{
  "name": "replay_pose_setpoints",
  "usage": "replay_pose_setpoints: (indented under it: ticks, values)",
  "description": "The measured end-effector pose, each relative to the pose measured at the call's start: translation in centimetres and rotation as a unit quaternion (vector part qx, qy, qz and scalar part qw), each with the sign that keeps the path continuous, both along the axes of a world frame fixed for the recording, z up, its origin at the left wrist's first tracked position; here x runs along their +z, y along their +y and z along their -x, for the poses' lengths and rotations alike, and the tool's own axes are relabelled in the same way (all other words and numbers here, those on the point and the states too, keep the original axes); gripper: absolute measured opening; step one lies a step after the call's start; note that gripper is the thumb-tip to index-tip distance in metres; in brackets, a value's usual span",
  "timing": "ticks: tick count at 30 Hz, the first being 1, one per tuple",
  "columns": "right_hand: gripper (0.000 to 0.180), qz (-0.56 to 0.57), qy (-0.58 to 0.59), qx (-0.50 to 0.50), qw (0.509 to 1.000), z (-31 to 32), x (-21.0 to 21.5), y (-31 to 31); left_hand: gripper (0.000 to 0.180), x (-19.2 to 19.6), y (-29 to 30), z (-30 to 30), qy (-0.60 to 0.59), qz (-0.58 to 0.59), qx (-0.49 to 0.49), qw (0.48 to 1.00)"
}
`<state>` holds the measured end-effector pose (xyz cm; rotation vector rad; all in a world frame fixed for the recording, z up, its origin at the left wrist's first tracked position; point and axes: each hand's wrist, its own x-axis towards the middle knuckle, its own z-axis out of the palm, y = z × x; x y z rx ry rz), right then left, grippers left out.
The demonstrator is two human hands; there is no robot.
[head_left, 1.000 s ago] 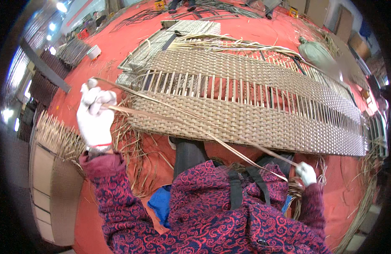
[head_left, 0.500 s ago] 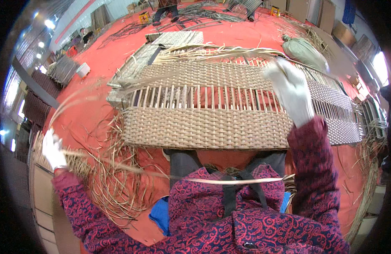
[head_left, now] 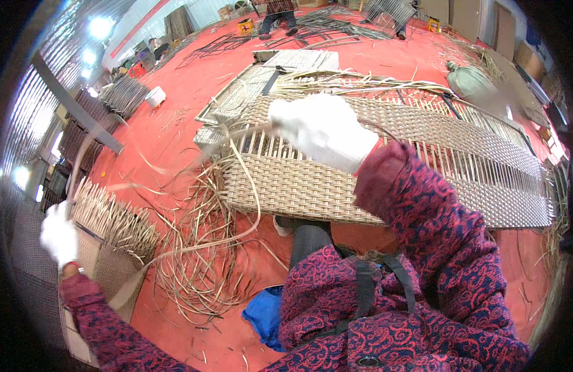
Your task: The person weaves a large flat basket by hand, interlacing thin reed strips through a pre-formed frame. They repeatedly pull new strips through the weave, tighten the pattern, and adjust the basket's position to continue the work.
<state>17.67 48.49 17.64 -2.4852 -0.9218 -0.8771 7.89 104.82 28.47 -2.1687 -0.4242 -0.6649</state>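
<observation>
A large woven wicker panel (head_left: 311,190) lies across in front of my legs, with an open band of bare bars between its woven parts. My right hand (head_left: 320,131), in a white glove, is closed over the panel's left part, its fingertips pinching a flat tan wicker strip (head_left: 252,130). Far out to the left, my left hand (head_left: 59,237), gloved in white too, is closed on a wicker strip (head_left: 82,155) that arcs upward from it. Blur hides how the strips run between my hands. A loose strip (head_left: 257,198) curves past the panel's left edge.
Loose strips (head_left: 193,266) lie tangled on the red floor (head_left: 175,133) to the left. Nearby stands a bundle of cut strips (head_left: 116,217) by cardboard. A blue cloth (head_left: 265,315) lies near my lap. Metal frames (head_left: 221,44) and another person (head_left: 277,15) are farther off.
My right hand has swept left across the panel, from its right part to its left end. My left hand has moved slightly left and down. The view has shifted left.
</observation>
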Motion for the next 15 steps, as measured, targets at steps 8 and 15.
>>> replay_pose_setpoints:
  ticks: [8, 15]
  values:
    - [0.018, 0.029, 0.144, 0.025, 0.989, 3.1, -7.0, 3.8, 0.065, -15.7, -31.0, -4.4, 0.174, 0.412, -0.586, 0.676]
    - [0.019, 0.043, 0.279, -0.009, 0.959, 5.0, -10.8, -1.1, 0.033, -18.9, -32.2, -5.3, 0.376, 0.746, -0.309, 0.454]
